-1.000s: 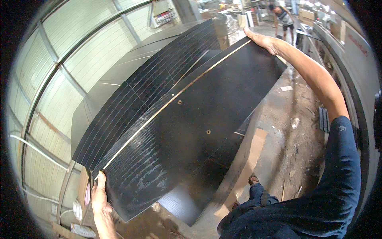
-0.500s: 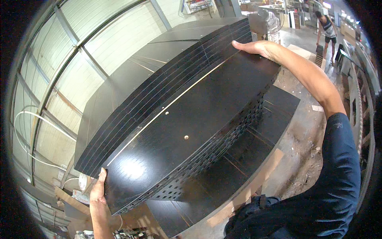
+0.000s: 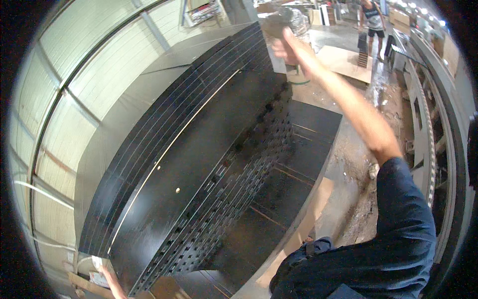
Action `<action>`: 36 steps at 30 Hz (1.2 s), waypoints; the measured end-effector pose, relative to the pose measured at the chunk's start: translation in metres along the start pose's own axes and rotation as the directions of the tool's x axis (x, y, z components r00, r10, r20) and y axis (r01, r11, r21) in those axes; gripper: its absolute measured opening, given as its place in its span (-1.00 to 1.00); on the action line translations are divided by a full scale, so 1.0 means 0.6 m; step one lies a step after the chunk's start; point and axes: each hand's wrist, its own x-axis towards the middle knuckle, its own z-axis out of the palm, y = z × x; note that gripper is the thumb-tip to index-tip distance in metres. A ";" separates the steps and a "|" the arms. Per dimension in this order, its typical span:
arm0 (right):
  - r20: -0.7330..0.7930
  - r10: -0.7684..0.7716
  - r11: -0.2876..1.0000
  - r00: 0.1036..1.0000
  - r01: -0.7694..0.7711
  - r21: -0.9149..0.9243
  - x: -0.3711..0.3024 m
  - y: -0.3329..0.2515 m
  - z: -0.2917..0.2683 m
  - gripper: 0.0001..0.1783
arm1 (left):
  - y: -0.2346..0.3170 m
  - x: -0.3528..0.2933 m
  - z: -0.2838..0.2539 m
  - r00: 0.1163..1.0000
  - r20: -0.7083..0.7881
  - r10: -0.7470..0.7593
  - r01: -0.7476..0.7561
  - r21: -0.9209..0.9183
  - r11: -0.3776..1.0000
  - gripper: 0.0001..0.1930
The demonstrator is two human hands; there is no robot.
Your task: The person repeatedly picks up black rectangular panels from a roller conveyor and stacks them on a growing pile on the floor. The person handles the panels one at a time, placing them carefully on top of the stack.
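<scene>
A long black board (image 3: 169,164) with a pale line along its far edge and small drilled holes lies on a pile of black boards (image 3: 224,199) whose near edges show rows of dark slots. My right hand (image 3: 293,50) is in the air past the pile's far right end, apart from the board. It is somewhat blurred, thumb raised, fingers loosely apart, holding nothing. Low on the left, my left hand (image 3: 106,274) is beside the board's left end. Its fingers are small and partly hidden, so I cannot tell whether they touch the board.
Another stack of dark panels (image 3: 164,114) stands directly behind. Flat black panels (image 3: 284,184) lie in front of the slotted pile. A person (image 3: 372,22) stands at the far right near a pale sheet (image 3: 343,62) on the floor. Machinery (image 3: 423,129) runs along the right.
My right hand has left the board's far right corner and lifted away. My left hand has moved lower in view. The board now sits level with the pile, and the view has shifted right.
</scene>
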 end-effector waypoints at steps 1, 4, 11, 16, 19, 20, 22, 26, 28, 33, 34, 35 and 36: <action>-0.116 -0.046 0.997 0.992 0.053 0.052 -0.033 0.038 -0.009 0.00 | 0.003 -0.019 0.018 0.997 -0.046 0.058 -0.059 -0.020 0.998 -0.27; -0.262 0.042 0.973 0.964 0.020 0.230 -0.121 0.092 0.003 0.01 | -0.025 -0.060 0.068 0.964 -0.191 0.188 -0.207 -0.084 0.975 -0.32; -0.342 -0.138 0.980 0.930 0.178 0.090 -0.060 0.195 0.058 -0.03 | -0.103 -0.106 0.130 0.814 -0.425 0.396 -0.493 -0.144 0.858 -0.42; -0.473 -0.067 0.994 0.878 0.017 -0.109 -0.030 0.201 0.044 0.01 | -0.151 -0.116 0.140 0.727 -0.512 0.457 -0.569 -0.077 0.819 -0.49; -0.476 0.032 0.968 0.879 -0.146 -0.204 -0.003 0.204 0.037 0.11 | -0.190 -0.105 0.121 0.648 -0.518 0.558 -0.603 0.099 0.792 -0.53; -0.478 0.039 0.962 0.877 -0.163 -0.220 0.015 0.213 0.031 0.15 | -0.198 -0.098 0.122 0.639 -0.521 0.565 -0.604 0.115 0.789 -0.55; -0.503 0.052 0.946 0.863 -0.204 -0.253 0.051 0.249 0.006 0.23 | -0.127 -0.132 0.195 0.780 -0.540 0.316 -0.525 -0.290 0.800 -0.52; -0.402 0.028 0.969 0.915 -0.123 -0.214 0.033 0.244 0.017 0.27 | -0.135 -0.139 0.191 0.736 -0.465 0.492 -0.575 -0.047 0.817 -0.55; -0.396 -0.033 0.982 0.918 -0.043 -0.182 0.027 0.237 0.007 0.20 | -0.123 -0.136 0.191 0.799 -0.454 0.395 -0.546 -0.273 0.792 -0.44; -0.260 -0.042 0.984 0.965 -0.006 -0.179 0.013 0.213 0.020 -0.04 | -0.132 -0.106 0.204 0.795 -0.545 0.267 -0.534 -0.418 0.735 -0.03; -0.191 -0.002 0.999 0.982 -0.007 -0.043 0.002 0.207 0.027 -0.09 | -0.130 -0.115 0.208 0.756 -0.588 0.289 -0.558 -0.346 0.754 -0.03; -0.128 0.031 0.996 0.991 -0.020 0.089 -0.010 0.192 0.025 -0.12 | -0.133 -0.118 0.205 0.769 -0.568 0.292 -0.546 -0.347 0.763 -0.05; -0.061 0.062 0.977 0.996 -0.048 0.210 -0.023 0.179 0.027 -0.14 | -0.142 -0.113 0.203 0.815 -0.537 0.215 -0.497 -0.459 0.737 -0.09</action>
